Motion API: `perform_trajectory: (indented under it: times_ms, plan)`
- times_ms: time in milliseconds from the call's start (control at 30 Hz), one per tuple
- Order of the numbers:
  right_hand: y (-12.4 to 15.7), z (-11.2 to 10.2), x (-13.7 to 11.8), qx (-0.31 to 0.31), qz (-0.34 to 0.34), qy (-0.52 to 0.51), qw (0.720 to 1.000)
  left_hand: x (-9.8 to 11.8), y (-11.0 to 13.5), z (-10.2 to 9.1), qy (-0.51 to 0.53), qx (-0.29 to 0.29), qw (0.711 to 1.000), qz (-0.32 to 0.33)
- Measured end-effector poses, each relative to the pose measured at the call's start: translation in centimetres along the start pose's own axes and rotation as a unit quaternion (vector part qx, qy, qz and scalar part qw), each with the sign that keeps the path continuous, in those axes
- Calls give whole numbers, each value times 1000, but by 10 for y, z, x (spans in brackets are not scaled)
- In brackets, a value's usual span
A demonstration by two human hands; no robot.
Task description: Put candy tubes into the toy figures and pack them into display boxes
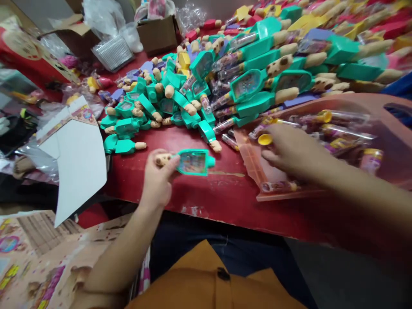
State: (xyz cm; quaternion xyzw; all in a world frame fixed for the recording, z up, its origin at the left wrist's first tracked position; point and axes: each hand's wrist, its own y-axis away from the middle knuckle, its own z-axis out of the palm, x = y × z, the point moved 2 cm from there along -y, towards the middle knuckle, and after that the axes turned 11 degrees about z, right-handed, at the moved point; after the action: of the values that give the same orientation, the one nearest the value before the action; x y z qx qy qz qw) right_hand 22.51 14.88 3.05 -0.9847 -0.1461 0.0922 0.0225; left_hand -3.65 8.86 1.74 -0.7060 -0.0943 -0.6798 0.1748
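Observation:
My left hand (157, 178) grips a green plastic toy (193, 162) by its tan, brown-spotted handle. The toy has a clear window in its flat body and a short green neck pointing right, above the red table. My right hand (286, 143) is over the pink tray (249, 159), its fingers curled around a yellow-capped tube (265, 139); the cap shows at the fingertips and the hand covers the rest. Clear tubes (347, 131) with colourful contents and yellow caps lie around that hand in the tray.
A heap of green toys (154, 94) with tan handles covers the table's far side, with clear tubes among them. White card (82, 154) stands at left, above printed cardboard sheets (41, 262). Cardboard box (157, 34) and plastic bags (104, 19) are at the back.

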Motion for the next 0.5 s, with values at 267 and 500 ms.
perform_trajectory:
  times_ms: [267,500]
  plan:
    - [70,13,-52,-211,134,-522,815,-10,63,18,126,-187,940,-257]
    - [100,20,-67,-296,60,-470,830,-3,85,13,13,-531,799,-282]
